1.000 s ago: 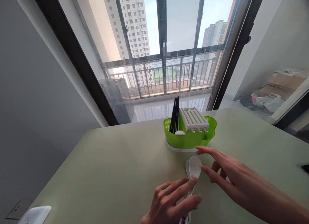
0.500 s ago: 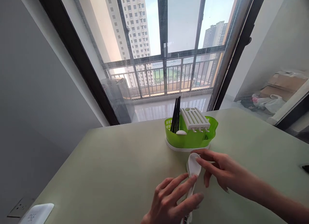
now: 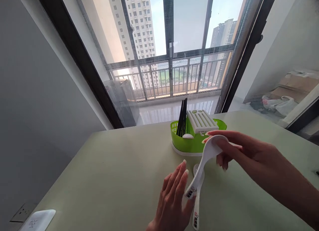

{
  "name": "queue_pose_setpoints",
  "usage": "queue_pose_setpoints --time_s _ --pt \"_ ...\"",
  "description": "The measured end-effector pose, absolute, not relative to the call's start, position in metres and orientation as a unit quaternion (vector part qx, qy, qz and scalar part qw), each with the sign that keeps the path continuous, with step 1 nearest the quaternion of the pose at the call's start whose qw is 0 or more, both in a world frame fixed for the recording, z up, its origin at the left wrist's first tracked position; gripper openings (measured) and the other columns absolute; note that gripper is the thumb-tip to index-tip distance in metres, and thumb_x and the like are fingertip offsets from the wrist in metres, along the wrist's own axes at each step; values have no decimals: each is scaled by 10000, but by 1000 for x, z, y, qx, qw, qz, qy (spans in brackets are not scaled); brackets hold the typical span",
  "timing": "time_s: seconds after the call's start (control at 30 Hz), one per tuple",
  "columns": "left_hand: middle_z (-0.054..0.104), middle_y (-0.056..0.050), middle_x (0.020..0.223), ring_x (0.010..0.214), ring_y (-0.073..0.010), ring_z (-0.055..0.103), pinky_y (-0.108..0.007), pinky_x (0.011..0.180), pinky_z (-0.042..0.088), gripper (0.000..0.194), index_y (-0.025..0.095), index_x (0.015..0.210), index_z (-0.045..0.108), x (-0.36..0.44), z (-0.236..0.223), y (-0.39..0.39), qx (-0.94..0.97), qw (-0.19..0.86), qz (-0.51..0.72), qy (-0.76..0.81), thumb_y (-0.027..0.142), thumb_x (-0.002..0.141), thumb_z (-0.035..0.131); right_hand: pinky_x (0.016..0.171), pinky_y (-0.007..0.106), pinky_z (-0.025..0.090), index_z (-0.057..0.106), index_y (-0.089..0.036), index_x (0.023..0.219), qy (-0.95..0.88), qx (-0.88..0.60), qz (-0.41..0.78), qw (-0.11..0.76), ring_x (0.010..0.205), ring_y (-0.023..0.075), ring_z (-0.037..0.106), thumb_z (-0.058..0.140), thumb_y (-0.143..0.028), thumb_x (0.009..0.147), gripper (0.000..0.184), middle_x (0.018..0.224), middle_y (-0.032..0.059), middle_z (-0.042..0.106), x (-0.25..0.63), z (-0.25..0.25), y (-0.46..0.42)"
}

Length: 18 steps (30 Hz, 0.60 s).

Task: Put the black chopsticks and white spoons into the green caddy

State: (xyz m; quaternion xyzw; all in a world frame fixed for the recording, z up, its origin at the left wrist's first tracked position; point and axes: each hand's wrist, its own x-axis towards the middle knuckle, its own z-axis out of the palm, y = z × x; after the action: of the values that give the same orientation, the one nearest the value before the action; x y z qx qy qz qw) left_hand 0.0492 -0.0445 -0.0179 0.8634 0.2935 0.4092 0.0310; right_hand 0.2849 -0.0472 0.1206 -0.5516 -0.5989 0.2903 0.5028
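My right hand (image 3: 233, 148) pinches the bowl end of a white spoon (image 3: 203, 166) and holds it tilted above the table, handle pointing down toward me. A second white spoon (image 3: 197, 204) lies flat on the pale green table (image 3: 112, 177) beneath it. My left hand (image 3: 173, 199) hovers just left of both spoons, fingers stretched out and holding nothing. Behind them stands a green cutlery holder (image 3: 196, 141) with black chopsticks (image 3: 182, 117) and a white slotted insert (image 3: 200, 119).
A white object (image 3: 37, 220) lies at the table's near left corner beside a wall socket (image 3: 22, 211). A large window with a balcony railing (image 3: 171, 76) runs behind the table. Bags and cardboard (image 3: 281, 98) lie on the floor at right.
My right hand has closed on the upper spoon and lifted it off the one beneath. My left hand has let go of the handles, opened, and drawn slightly left.
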Motion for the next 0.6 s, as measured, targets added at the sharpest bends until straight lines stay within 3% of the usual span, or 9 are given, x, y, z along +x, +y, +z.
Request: queue_pose_setpoints --time_s 0.17,0.33,0.43,0.6 --pt "487 -121 1557 1425 -212 477 -437 1129 464 663 259 1580 234 50 -25 -42 786 132 416 438 143 983 497 504 279 561 741 -345 1108 -602 -571 30 557 640 213 755 636 -481 958 229 705 -23 755 279 159 -50" --pt "568 -72 1484 1380 -199 526 -438 1136 461 573 303 1508 341 50 -24 -40 761 174 415 466 137 984 500 715 303 583 743 -323 1139 -612 -551 -208 528 882 220 777 626 -345 990 191 936 -2 798 272 161 -39" --pt "645 -62 1383 1304 -195 590 -410 1090 495 459 289 1417 456 50 -22 -42 756 190 421 463 133 986 490 715 285 581 734 -315 1167 -662 -481 -257 514 934 209 765 635 -299 987 206 1042 4 795 275 153 -22" --pt "710 -58 1207 1187 -203 650 -397 1016 526 270 259 1195 600 50 -22 -40 744 203 439 462 142 984 477 585 256 508 699 -277 1241 -724 -467 -233 451 814 172 757 563 -294 1024 256 1140 31 785 272 136 6"
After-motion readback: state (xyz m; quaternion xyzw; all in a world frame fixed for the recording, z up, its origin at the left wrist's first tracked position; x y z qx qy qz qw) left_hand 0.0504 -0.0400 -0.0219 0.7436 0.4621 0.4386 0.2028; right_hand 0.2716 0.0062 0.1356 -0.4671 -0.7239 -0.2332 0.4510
